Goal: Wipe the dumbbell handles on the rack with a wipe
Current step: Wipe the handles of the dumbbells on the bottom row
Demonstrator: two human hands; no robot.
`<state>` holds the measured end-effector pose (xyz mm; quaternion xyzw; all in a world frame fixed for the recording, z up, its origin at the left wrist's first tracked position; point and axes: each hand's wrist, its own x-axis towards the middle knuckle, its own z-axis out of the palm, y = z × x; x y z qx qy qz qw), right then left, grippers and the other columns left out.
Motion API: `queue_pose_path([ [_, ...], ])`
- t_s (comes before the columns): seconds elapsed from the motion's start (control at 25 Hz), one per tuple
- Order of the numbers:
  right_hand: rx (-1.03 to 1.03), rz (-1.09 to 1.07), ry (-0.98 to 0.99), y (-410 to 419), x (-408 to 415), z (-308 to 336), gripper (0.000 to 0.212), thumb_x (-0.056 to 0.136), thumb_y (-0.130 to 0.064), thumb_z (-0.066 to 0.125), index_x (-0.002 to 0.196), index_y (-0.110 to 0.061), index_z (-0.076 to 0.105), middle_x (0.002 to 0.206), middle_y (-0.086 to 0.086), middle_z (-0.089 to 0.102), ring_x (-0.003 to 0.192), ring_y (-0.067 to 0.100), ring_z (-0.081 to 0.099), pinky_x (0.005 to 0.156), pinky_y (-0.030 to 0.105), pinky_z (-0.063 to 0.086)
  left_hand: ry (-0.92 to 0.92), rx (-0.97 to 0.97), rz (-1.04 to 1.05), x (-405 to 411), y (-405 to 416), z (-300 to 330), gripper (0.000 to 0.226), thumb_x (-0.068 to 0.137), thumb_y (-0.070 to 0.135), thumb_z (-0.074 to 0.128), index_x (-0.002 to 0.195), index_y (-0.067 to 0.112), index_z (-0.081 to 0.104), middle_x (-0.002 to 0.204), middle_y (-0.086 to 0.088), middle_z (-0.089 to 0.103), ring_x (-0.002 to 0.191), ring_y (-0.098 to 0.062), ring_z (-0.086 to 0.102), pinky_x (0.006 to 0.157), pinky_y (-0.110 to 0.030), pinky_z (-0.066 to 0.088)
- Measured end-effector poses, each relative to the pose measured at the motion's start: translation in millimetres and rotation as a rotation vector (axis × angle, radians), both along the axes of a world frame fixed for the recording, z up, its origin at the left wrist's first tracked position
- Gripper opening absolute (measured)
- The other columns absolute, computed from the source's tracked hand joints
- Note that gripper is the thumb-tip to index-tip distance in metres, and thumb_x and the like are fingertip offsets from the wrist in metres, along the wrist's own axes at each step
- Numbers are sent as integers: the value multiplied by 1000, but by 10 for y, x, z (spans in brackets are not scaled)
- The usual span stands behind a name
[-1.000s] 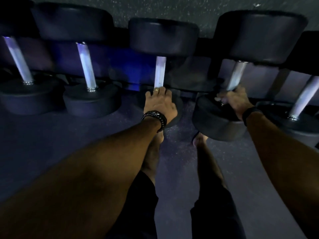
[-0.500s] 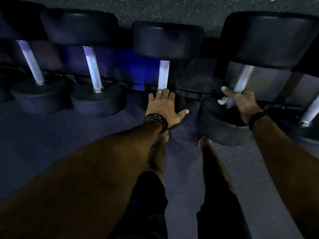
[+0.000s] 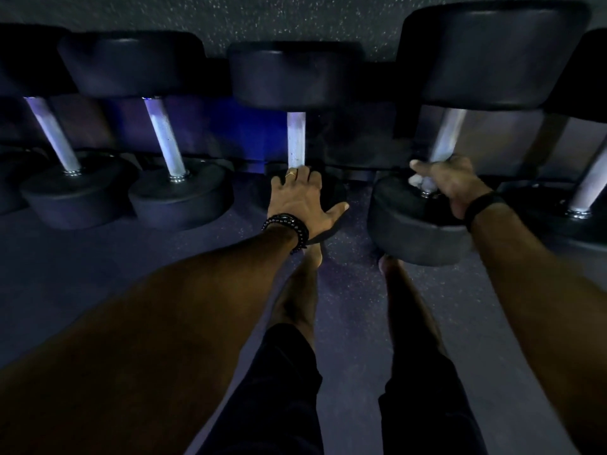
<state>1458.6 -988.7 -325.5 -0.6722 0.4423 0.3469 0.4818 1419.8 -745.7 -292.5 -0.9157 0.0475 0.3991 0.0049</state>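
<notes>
The right hand (image 3: 455,183) is gripping a white wipe (image 3: 422,183) against the lower end of a dumbbell handle (image 3: 446,136), with the fingers curled round the bar and the thumb sticking out to the left of it. The wipe is bunched just under the thumb, touching the bar where it meets the near weight (image 3: 414,224). Above the fingers the bare metal of the handle is running up, tilted to the right, to the far weight (image 3: 492,57). A black band (image 3: 481,205) is sitting on that wrist.

The left hand (image 3: 300,200) is lying flat on the near weight of the middle dumbbell, fingers straight and close together, thumb spread wide to the right. It is holding nothing. The fingertips are reaching the foot of the middle handle (image 3: 296,139), which is rising upright just beyond them; whether they are touching the bar I cannot tell. A ring (image 3: 290,174) is showing on one finger and a beaded bracelet (image 3: 289,224) is circling the wrist.

Well to the left of those fingers, two more dumbbells are resting on the rack, their handles (image 3: 164,139) leaning left. To the right of the right hand another handle (image 3: 591,185) is partly showing. Below both hands, the person's legs (image 3: 328,323) in dark shorts are standing on a speckled floor (image 3: 351,274).
</notes>
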Motion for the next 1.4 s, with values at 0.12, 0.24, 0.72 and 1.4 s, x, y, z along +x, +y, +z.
queue_pose_path([
  [0.12,-281,161,18,229,-198,84,100,60,-65,79,131,-3,45,133,11,56,121,30,53,111,48,33,-34,-9,-6,-16,16,-1,75,84,77,39,128,17,51,130,-6,49,123,-29,45,100,-48,36],
  [0.24,-169,48,-77,151,-112,22,74,58,-60,86,100,-4,64,95,10,72,88,23,69,90,45,51,-41,-4,-11,-22,23,-20,74,85,76,39,128,17,51,130,-6,49,124,-29,44,100,-48,36],
  [0.72,-271,720,-153,-465,-78,97,43,60,-42,91,83,-18,62,88,1,64,82,16,58,76,29,49,-23,-5,3,-11,1,-3,73,86,76,39,128,17,51,131,-7,49,123,-30,45,103,-49,35],
  [1.4,-312,492,-168,-377,-98,-158,5,82,-9,65,77,-8,66,78,3,60,72,4,57,69,21,43,-21,-7,18,-11,-7,4,71,86,76,40,124,18,52,128,-6,49,122,-28,46,101,-47,36],
])
